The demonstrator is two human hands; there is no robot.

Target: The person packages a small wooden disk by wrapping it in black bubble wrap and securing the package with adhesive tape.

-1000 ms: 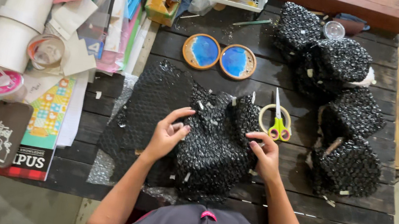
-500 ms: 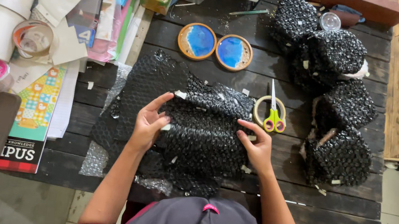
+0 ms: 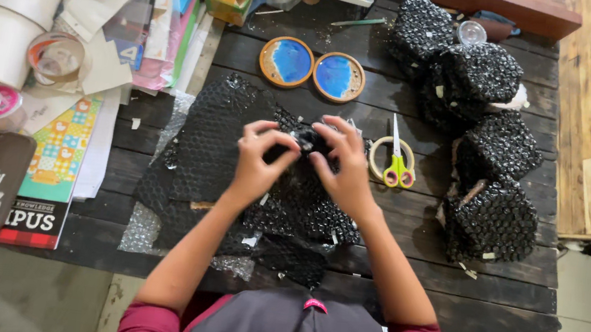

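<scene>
Both hands, left hand (image 3: pixel 258 160) and right hand (image 3: pixel 345 166), pinch shut on the black wrap (image 3: pixel 292 188) just left of the scissors (image 3: pixel 396 162); folds want holding tight, flat, before taping.

Both forearms extend forward from the body and converge toward the centre. The left hand (image 3: pixel 256 162) and the right hand (image 3: pixel 345 166) sit close together, palms down, wrists slightly bent, fingers curled inward with thumbs and fingertips pinching between them.
</scene>
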